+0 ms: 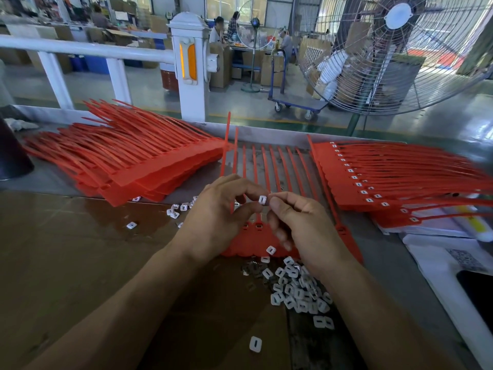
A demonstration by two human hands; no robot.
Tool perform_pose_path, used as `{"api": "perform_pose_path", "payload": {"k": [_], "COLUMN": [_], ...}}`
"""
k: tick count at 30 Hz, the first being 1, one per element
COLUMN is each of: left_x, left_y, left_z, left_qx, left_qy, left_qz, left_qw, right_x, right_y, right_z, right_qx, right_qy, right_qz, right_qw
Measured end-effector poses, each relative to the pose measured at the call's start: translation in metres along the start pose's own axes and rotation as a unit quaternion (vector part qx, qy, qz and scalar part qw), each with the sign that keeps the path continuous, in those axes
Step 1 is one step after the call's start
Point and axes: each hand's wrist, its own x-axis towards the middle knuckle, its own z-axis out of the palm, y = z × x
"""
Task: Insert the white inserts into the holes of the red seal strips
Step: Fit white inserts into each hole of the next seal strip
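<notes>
A red seal strip sheet lies flat in front of me, its long tails pointing away. Above it my left hand and my right hand meet, and both pinch one white insert between fingertips. The hands hide most of the sheet's row of holes; two empty holes show at its near left. A pile of loose white inserts lies just below my right hand, and one insert rests on the sheet.
A stack of red strips without inserts lies at left. At right a stack of red strips with white inserts fanned out. Scattered inserts lie left of my hands. A phone and papers sit far right. A large fan stands behind.
</notes>
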Motion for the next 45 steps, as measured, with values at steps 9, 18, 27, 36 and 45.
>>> {"api": "perform_pose_path", "payload": {"k": [9,18,27,36,45], "left_x": [-0.001,-0.001,0.0,0.001,0.002], "left_y": [-0.001,0.002,-0.001,-0.012,-0.013], "left_z": [0.001,0.003,0.001,-0.007,-0.008], "left_qx": [0.089,0.027,0.042,0.156,0.187], "left_qy": [0.004,-0.005,-0.002,-0.075,-0.116], "left_qz": [0.038,0.033,0.023,-0.085,-0.13], "left_qw": [0.995,0.999,0.999,0.981,0.967], "right_x": [0.0,0.001,0.001,0.003,0.003], "right_y": [0.002,0.001,-0.001,0.001,0.003], "right_z": [0.005,0.003,0.001,-0.007,-0.001], "right_qx": [-0.058,-0.004,-0.008,-0.133,-0.154], "right_qy": [-0.003,0.019,0.026,0.08,0.083], "right_qz": [-0.02,0.014,0.015,0.048,0.025], "right_qw": [0.998,1.0,1.0,0.987,0.984]}}
